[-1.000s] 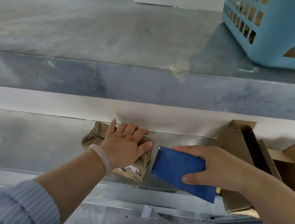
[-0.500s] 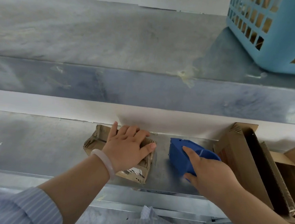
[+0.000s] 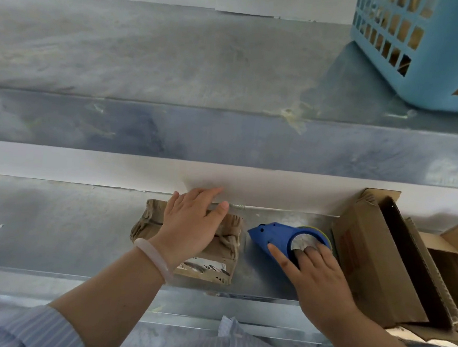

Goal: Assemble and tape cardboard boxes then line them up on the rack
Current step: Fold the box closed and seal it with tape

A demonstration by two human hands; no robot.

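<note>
A small crumpled cardboard box (image 3: 150,220) with a printed label lies on the lower metal shelf (image 3: 51,227). My left hand (image 3: 190,225) rests flat on top of it, fingers stretched toward the back wall. To its right a blue tape dispenser (image 3: 272,232) lies on its side on the shelf. My right hand (image 3: 321,281) touches the dispenser with nearly straight fingers; the index lies on its body and two fingertips dip into its ring.
Open, unassembled cardboard boxes (image 3: 367,254) lean at the right end of the lower shelf. A light-blue plastic basket (image 3: 440,53) holding cardboard stands on the upper shelf (image 3: 149,55) at the far right. The upper shelf's front edge overhangs the lower one.
My right hand carried the blue dispenser in, laid it on the shelf beside the box and loosened its grip. My left hand's fingers stretched farther back over the box.
</note>
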